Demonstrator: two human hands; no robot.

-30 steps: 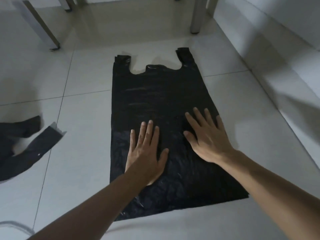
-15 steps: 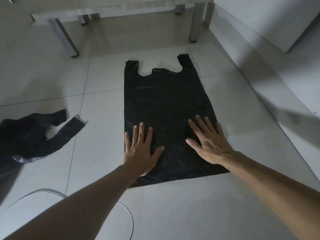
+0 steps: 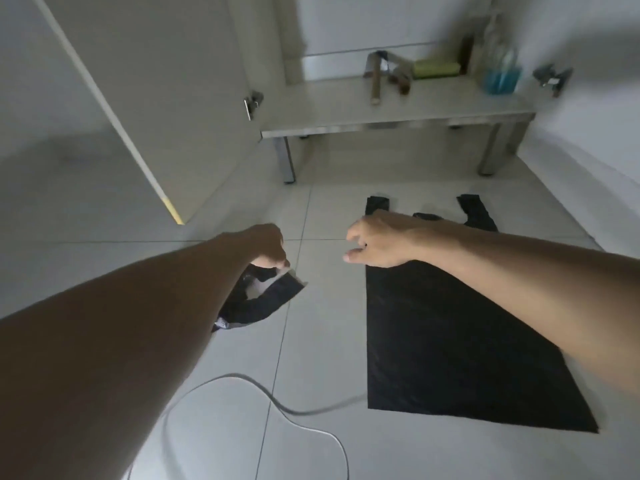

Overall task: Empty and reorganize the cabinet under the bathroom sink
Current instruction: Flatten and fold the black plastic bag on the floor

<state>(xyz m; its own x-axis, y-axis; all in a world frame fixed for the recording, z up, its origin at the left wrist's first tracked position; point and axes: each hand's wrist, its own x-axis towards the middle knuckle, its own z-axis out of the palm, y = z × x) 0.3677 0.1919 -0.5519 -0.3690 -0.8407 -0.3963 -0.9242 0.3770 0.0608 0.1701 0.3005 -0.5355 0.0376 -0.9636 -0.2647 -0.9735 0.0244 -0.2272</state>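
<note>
Now my left hand pinches the crumpled black plastic bag on the pale tiled floor to flatten it next, my right hand hovering loose-fingered, empty, over the smoothed flat black plastic bag.

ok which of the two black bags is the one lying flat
The black bag on the right, spread flat on the floor; the crumpled bag is pinched by the left hand.

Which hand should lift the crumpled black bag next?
Left. The left hand is already down on the crumpled black bag, fingers apparently pinching its handle. The right hand hangs loosely curled and empty above the flattened black bag, off to the side.
</note>
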